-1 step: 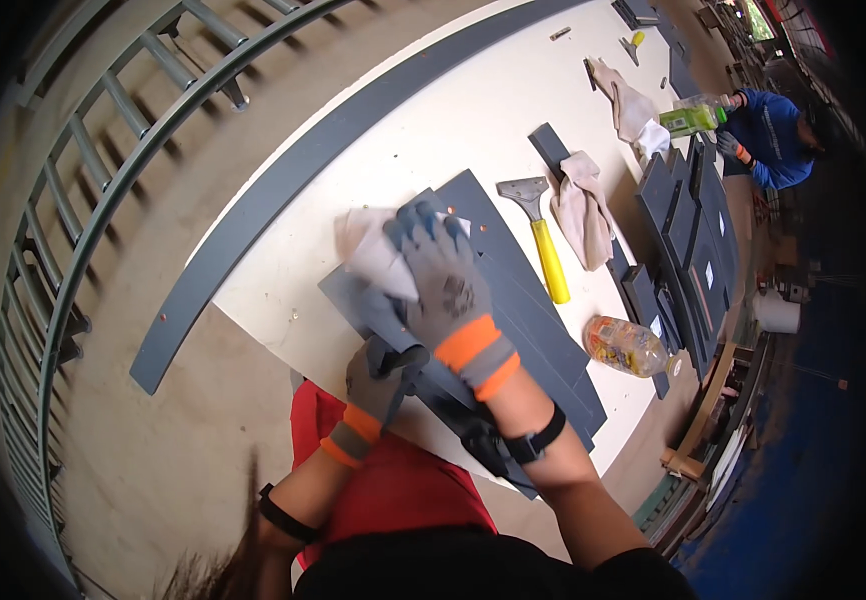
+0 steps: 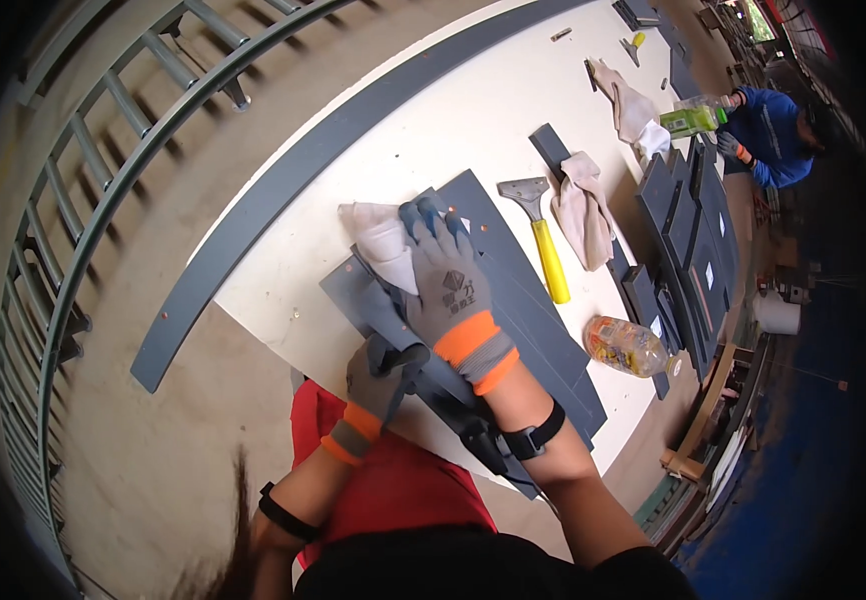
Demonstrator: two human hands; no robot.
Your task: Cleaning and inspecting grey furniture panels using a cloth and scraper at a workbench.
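The right hand (image 2: 445,285) wears a grey glove with an orange cuff. It lies flat, with the fingers spread out, and presses a pale cloth (image 2: 381,240) down on a dark grey panel (image 2: 513,300). The cloth sits on the far left part of the panel, and part of it peeks out from under the glove.

The left hand (image 2: 378,375) wears the same kind of glove. It is curled shut around the near end of a thin grey strip (image 2: 378,305) that lies on the panel. The hand is at the near edge of the white table (image 2: 433,130).

The panel lies on the table right in front of the person, with more grey pieces stacked under it.

To the right of the panel lies a scraper with a yellow handle (image 2: 545,240). Just past it, farther right, is a crumpled rag (image 2: 581,205). A clear plastic bottle (image 2: 625,345) lies on its side near the right edge of the table. More dark grey pieces (image 2: 688,240) are lined up along the right side.

A long curved grey strip (image 2: 283,190) runs along the left edge of the table. A grey metal railing (image 2: 103,190) lies on the floor to the left.

Far off to the right, another person in a blue top (image 2: 768,125) is at the table, next to a green bottle (image 2: 691,120).
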